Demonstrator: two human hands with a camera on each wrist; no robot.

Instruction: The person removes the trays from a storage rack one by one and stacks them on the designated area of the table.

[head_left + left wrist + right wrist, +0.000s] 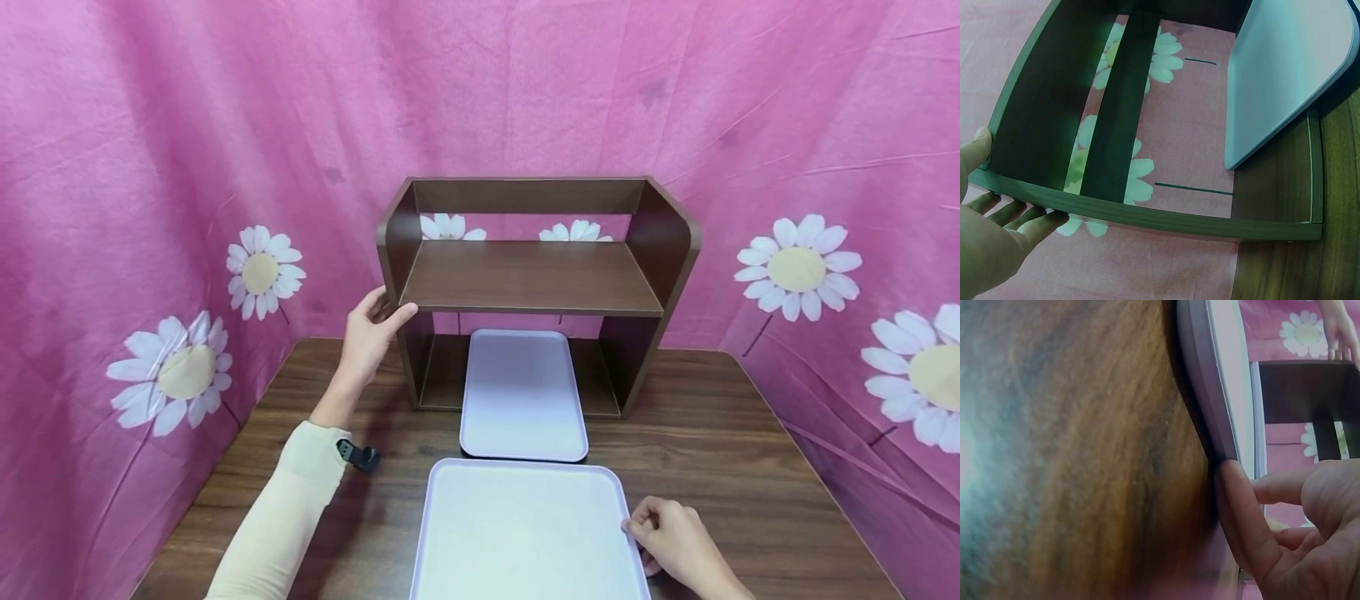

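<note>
A dark brown two-tier wooden shelf (pixel 528 275) stands at the back of the table. My left hand (pixel 365 343) holds its left side panel, thumb at the front edge by the middle board and fingers along the outer face, as the left wrist view also shows of the panel (pixel 1147 215). One pale lavender tray (pixel 522 396) lies partly inside the lower tier, its front end sticking out over the table. Nearer to me is a larger tray (pixel 525 537) of the same colour. My right hand (pixel 678 537) pinches its right rim (pixel 1210 381) between thumb and fingers.
The wood-grain table (pixel 720 467) extends to both sides of the shelf and trays. A pink cloth (pixel 525 100) with white daisies hangs behind and at both sides. A dark band with a small device (pixel 360 457) is on my left wrist.
</note>
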